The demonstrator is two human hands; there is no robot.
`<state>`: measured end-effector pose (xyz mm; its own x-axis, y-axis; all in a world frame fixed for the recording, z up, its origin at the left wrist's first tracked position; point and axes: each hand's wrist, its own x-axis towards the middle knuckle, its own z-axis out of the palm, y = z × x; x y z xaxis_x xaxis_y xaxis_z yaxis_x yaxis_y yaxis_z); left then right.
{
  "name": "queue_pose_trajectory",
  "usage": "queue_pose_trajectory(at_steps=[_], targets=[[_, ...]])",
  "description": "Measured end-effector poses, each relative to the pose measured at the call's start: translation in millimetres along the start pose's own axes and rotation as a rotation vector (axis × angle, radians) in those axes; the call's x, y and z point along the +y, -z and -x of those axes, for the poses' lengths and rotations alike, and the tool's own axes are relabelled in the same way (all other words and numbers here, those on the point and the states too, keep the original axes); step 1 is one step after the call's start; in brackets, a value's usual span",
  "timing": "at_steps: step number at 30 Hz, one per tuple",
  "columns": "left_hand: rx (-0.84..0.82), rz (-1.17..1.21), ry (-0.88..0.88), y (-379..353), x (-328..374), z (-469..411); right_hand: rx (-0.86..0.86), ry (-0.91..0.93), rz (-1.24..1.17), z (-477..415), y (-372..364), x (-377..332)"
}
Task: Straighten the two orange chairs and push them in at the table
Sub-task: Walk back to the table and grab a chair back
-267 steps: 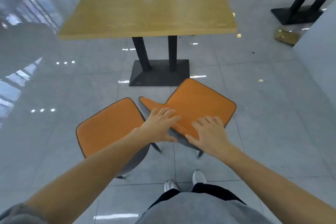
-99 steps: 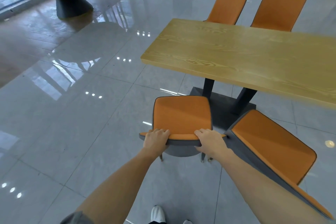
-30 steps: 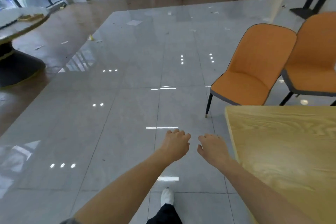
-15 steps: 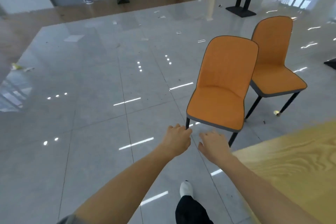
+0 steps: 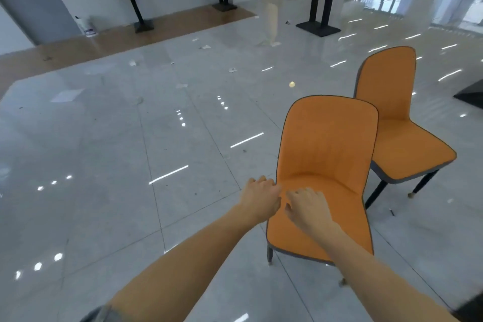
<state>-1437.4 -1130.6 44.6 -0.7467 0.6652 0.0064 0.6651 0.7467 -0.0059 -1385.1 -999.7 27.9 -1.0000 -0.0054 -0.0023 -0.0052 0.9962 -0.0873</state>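
Hands: my left hand [image 5: 261, 197] and right hand [image 5: 308, 206] hover loosely curled, holding nothing.
Near orange chair [image 5: 326, 165]: just ahead, right hand nearer.
Far orange chair [image 5: 397, 123]: beyond-right.

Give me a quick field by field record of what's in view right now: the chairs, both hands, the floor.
near chair: orange, upright, seat toward the camera
far chair: orange, upright, behind and right of the near one, angled differently
left hand: empty, at the near chair's left seat edge
right hand: empty, fingers curled, over the seat
contact: cannot tell if either hand touches
floor: glossy grey tiles, scattered litter
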Motion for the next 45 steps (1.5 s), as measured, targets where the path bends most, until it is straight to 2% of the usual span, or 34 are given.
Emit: queue_pose_trajectory(at_steps=[6, 15, 23, 25, 26, 28, 32, 39, 45], targets=[[0.016, 0.016, -0.134, -9, -56, -114, 0.0, -0.13, 0.021, -104, -3, 31], [-0.016, 0.072, -0.494, -16, -136, -296, 0.024, -0.475, -0.015, -253, -19, 68], [0.024, 0.025, -0.803, 3, -159, -429, 0.105, -0.719, -0.026, -331, 5, 103], [0.015, 0.034, -0.929, -2, -144, -477, 0.111, -0.853, -0.005, -343, 2, 125], [0.018, 0.02, -0.949, 0, -146, -479, 0.098, -0.856, 0.006, -343, 5, 125], [-0.013, 0.04, -1.09, -10, -126, -519, 0.107, -0.988, 0.006, -354, -7, 150], [0.014, 0.107, -1.316, -14, -107, -563, 0.136, -1.138, -0.055, -370, -17, 169], [-0.07, 0.096, -1.694, -20, -66, -624, 0.228, -1.401, -0.102, -397, -18, 174], [-0.156, 0.025, -2.12, -23, -27, -662, 0.365, -1.658, -0.134, -410, -14, 161]])
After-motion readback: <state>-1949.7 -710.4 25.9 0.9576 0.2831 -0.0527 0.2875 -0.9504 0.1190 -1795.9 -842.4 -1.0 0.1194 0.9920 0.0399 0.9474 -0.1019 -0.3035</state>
